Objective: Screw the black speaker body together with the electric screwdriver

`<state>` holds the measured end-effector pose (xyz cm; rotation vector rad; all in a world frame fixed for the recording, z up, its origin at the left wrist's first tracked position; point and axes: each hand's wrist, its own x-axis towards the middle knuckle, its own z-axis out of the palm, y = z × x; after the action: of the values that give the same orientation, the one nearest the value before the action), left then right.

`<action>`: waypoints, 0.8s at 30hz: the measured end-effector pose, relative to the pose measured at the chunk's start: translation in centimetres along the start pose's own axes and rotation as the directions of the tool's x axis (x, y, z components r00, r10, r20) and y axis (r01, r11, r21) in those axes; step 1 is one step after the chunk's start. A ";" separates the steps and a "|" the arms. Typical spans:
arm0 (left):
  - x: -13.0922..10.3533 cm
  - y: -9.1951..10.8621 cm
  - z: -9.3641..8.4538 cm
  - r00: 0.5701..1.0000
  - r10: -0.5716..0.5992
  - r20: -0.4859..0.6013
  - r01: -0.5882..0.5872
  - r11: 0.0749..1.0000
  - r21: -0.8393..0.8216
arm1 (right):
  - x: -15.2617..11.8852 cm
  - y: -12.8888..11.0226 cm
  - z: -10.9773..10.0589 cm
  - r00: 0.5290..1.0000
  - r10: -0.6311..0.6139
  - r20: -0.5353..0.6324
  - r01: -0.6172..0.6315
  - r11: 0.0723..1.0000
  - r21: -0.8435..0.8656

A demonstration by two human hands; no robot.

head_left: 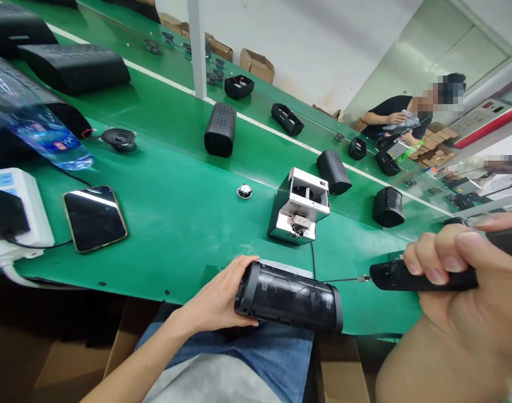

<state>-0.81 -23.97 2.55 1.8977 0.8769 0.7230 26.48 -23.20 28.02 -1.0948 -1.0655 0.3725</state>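
My left hand grips the left end of a black cylindrical speaker housing, which lies sideways at the near edge of the green bench. My right hand is closed around a black electric screwdriver. Its thin bit points left and its tip is close to the speaker's right end. A silver screw feeder box stands just behind the speaker.
A phone, water bottle, white power strip, loose speaker driver and small round part lie to the left. More black speaker housings sit along the belt. Another person works at the far right.
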 end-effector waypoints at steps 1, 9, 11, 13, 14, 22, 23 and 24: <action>0.0 0.0 0.0 1.000 -0.001 0.001 0.001 1.000 0.002 | -0.1 0.0 -0.1 1.000 -0.012 -0.009 0.012 1.000 -0.010; 0.0 0.2 -0.2 1.000 -0.017 0.007 0.017 1.000 -0.002 | -0.6 1.6 -0.7 0.999 -0.035 0.038 0.034 0.999 0.016; 0.0 0.2 -0.2 1.000 -0.017 0.005 0.017 1.000 -0.009 | -1.1 2.7 -1.0 0.997 -0.014 0.075 0.013 1.000 0.023; 0.0 0.3 -0.2 1.000 -0.024 -0.003 0.024 1.000 -0.013 | -1.8 4.0 -1.3 0.990 0.000 0.143 -0.007 0.999 0.048; 0.0 0.3 -0.3 1.000 -0.029 -0.006 0.029 0.999 -0.014 | -2.2 4.7 -1.5 0.983 -0.005 0.183 -0.009 0.997 0.072; 0.1 1.1 -0.9 0.996 -0.076 0.034 0.078 0.996 -0.040 | -3.8 6.6 -2.7 0.973 -0.069 0.220 0.032 0.985 0.169; 0.1 1.2 -0.9 0.996 -0.086 0.034 0.087 0.995 -0.039 | -3.8 6.7 -2.8 0.971 -0.072 0.228 0.032 0.984 0.175; 0.1 1.2 -0.9 0.995 -0.095 0.034 0.096 0.995 -0.039 | -3.8 6.7 -2.8 0.969 -0.079 0.233 0.036 0.983 0.181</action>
<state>-1.11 -23.83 4.03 1.8142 0.9195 0.6462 28.61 -24.29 20.17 -0.8743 -1.2497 0.5519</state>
